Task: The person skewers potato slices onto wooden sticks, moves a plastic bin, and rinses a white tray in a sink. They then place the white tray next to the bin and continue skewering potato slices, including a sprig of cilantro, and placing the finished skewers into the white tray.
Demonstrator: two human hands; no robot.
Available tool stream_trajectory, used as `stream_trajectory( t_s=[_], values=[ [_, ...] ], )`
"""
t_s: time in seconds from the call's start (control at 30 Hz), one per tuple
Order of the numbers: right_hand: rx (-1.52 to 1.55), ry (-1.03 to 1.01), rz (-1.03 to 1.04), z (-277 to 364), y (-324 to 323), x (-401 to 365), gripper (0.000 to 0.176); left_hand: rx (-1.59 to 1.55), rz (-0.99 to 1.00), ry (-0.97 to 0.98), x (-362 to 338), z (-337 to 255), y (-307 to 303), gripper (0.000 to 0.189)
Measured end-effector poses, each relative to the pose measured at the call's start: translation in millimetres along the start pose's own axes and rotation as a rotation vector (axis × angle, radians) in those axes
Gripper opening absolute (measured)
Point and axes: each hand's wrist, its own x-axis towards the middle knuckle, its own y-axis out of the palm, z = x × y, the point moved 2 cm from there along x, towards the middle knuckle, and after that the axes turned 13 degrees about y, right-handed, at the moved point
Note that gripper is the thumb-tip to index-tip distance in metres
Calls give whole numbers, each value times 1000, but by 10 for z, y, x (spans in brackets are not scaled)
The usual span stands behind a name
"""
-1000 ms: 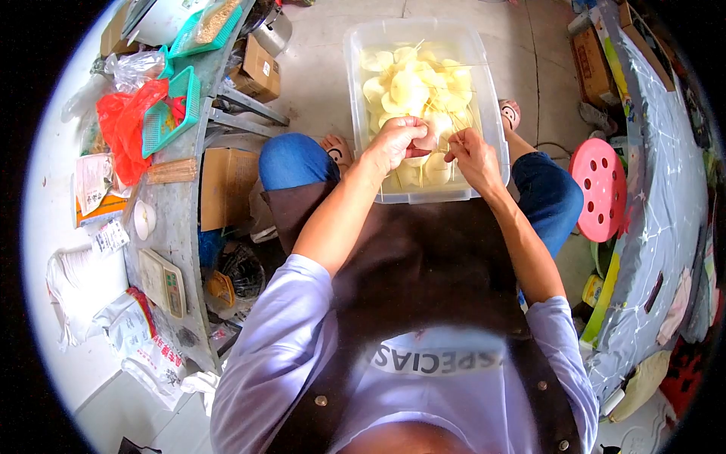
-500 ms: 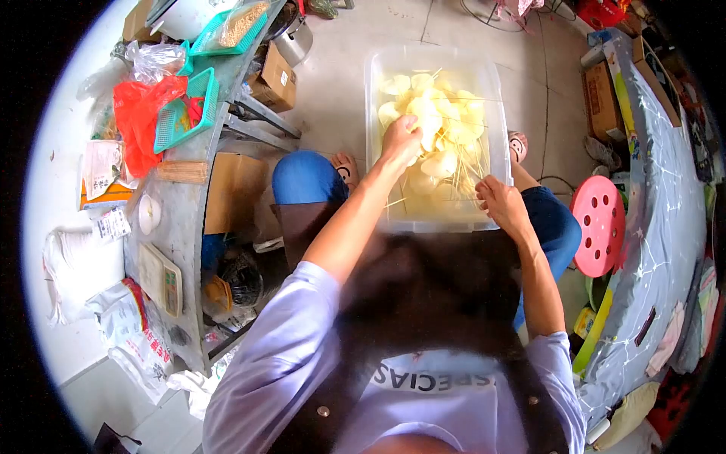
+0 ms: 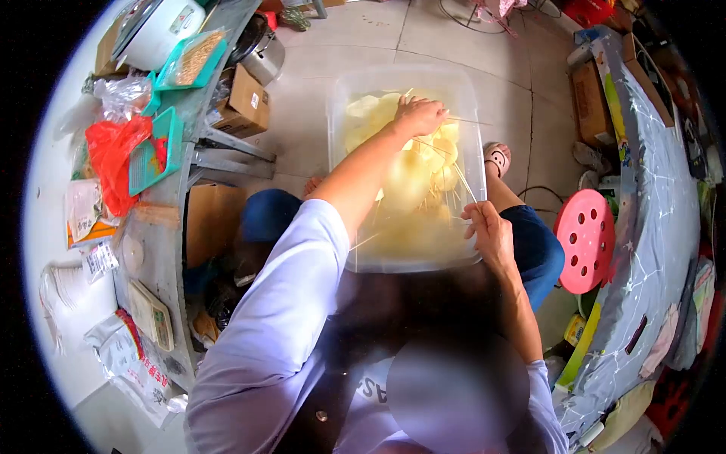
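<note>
A translucent plastic tub [image 3: 340, 250] stands between the person's knees. Pale yellow thin slices [image 3: 408, 178], which look like potato slices, fill much of it, with thin wooden skewers among them. My left hand [image 3: 421, 117] reaches over the slices near the far end, fingers bent down; a skewer [image 3: 470, 121] sticks out to the right beside it, and what the fingers grip is hidden. At the tub's right near corner, my right hand [image 3: 490, 231] is closed around thin skewers [image 3: 465, 181] that point up and left over the slices.
On the left, a grey table [image 3: 170, 250] carries green baskets [image 3: 172, 151], a red plastic bag [image 3: 117, 155], a bundle of skewers [image 3: 157, 213] and a scale [image 3: 151, 314]. A pink stool [image 3: 586, 240] stands at right, beside a cloth-covered surface [image 3: 658, 250]. Cardboard boxes [image 3: 246, 102] sit under the table.
The view has shifted, and the tub sits lower and further left. My left hand has reached further toward the tub's far end. My right hand stays by the near right corner, with skewers now showing clearly.
</note>
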Motion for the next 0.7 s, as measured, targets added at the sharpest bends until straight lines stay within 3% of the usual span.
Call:
stream_trajectory(
  t_s=[0.07, 0.1, 0.2, 0.37, 0.47, 0.6, 0.7],
  values=[
    [77, 42, 26, -19, -30, -12, 19, -138, 224, -67, -21, -56, -112, 44],
    [124, 58, 37, -17, -42, -5, 21, -130, 260, -20, -86, -84, -169, 57],
    [204, 96, 54, -5, -56, 21, 24, -126, 383, 119, -283, -64, -227, 63],
    [226, 83, 67, -47, -65, 24, 24, -190, 308, 366, -658, -83, -420, 49],
    [249, 106, 68, -36, -69, 20, 22, -242, 517, 128, -701, -212, -698, 48],
    [272, 102, 56, -6, -62, 39, 20, -487, 397, 62, -254, 22, -686, 33],
    [293, 85, 53, -43, -53, 84, 18, -167, 105, 109, 147, 180, -348, 22]
  ],
)
